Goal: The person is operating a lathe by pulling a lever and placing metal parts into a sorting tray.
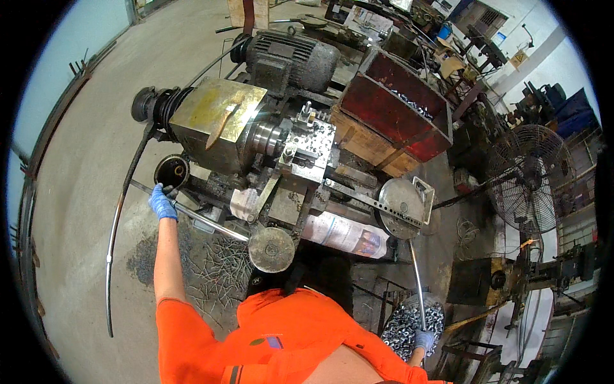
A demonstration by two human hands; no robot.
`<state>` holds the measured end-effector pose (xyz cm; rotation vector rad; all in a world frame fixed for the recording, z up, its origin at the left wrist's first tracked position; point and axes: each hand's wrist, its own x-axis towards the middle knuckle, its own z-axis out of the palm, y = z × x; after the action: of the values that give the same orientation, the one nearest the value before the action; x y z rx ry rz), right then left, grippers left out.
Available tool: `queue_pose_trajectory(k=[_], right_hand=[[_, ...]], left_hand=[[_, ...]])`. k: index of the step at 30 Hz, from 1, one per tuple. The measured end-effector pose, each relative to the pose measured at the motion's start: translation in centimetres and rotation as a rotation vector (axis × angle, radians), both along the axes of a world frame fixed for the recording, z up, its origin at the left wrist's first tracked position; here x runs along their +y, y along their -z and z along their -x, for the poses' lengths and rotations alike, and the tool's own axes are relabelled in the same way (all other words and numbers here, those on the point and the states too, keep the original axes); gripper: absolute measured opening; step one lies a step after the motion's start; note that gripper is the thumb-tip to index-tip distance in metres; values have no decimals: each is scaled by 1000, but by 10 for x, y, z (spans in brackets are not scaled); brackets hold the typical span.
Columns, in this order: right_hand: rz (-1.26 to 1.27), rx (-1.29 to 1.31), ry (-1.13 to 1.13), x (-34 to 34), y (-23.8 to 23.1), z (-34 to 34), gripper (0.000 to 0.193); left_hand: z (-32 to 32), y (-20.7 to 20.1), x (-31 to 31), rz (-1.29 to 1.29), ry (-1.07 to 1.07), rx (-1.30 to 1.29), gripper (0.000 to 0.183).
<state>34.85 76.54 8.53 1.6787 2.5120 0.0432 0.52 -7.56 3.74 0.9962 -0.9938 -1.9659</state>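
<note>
My left hand (pixel 164 203), in a blue glove, is closed around a long metal lever rod (pixel 211 222) that runs to a round metal disc (pixel 271 249) near my lap. Just beyond those fingers sits a dark round cup (pixel 171 171). On the right, my gloved right hand (pixel 423 340) grips the lower end of another lever rod (pixel 417 275), which rises to a larger disc (pixel 401 208). Between them stands a small lathe with a shiny chuck (pixel 265 137) and a metal tool block (pixel 308 151). What the chuck holds is too small to tell.
A basin of small metal parts (pixel 403 326) stands beside my right hand. Behind the lathe are a motor (pixel 294 61) and a red bin (pixel 390 105) on a wooden crate (pixel 368 144). Metal shavings (pixel 224 272) litter the floor. A large fan (pixel 531 179) stands far right.
</note>
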Motion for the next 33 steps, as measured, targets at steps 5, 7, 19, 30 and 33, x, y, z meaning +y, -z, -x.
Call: queue_pose_trajectory(k=[5,7,19,30,33], right_hand=[[-51,-25,-17,6,9,-4,37],[-24,-45,11,6,8,-1,36],[-252,48,-459,-28,22,127,37],[-172,-232,-300,41,-49,295,45],[-214,-274,-304,31,-62,355,51]], left_hand=[[-1,0,0,7,5,-12,19],[-1,0,1,-3,-1,-9,18],[7,5,-13,20,35,-38,16],[-4,-2,15,33,35,-61,17],[-2,10,13,55,42,-32,19]])
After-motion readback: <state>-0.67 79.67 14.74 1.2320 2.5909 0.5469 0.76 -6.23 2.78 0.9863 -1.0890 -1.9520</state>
